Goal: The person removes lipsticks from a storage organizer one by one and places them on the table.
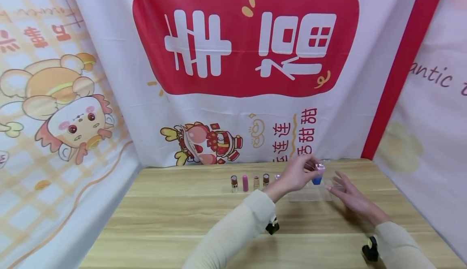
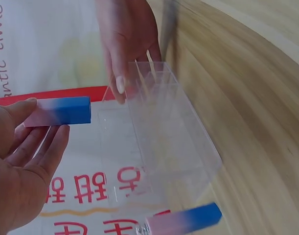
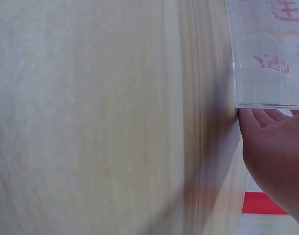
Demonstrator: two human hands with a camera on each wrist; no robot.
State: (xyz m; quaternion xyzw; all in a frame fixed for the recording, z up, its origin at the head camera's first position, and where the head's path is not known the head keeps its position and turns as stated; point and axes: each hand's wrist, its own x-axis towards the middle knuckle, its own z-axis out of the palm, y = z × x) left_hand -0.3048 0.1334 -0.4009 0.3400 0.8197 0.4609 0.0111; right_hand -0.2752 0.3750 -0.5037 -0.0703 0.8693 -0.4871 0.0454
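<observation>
My left hand [image 1: 297, 174] pinches a lipstick tube [image 2: 63, 111] between thumb and fingertips, its colour fading from pink to blue. In the head view the tube is upright over the clear plastic organizer box [image 1: 300, 196], blue end down. My right hand [image 1: 352, 196] is at the box's right end, with fairly straight fingers touching the end wall in the right wrist view. A second pink-and-blue lipstick tube [image 2: 186, 220] stands beside the box near its other end; in the head view my left hand mostly hides it.
On the wooden table [image 1: 175, 212], left of the box, several lipsticks stand in a row, among them a bright pink tube [image 1: 245, 183] and a dark-capped one [image 1: 234, 183]. A white cloth with red print [image 1: 244, 58] hangs along the table's back edge.
</observation>
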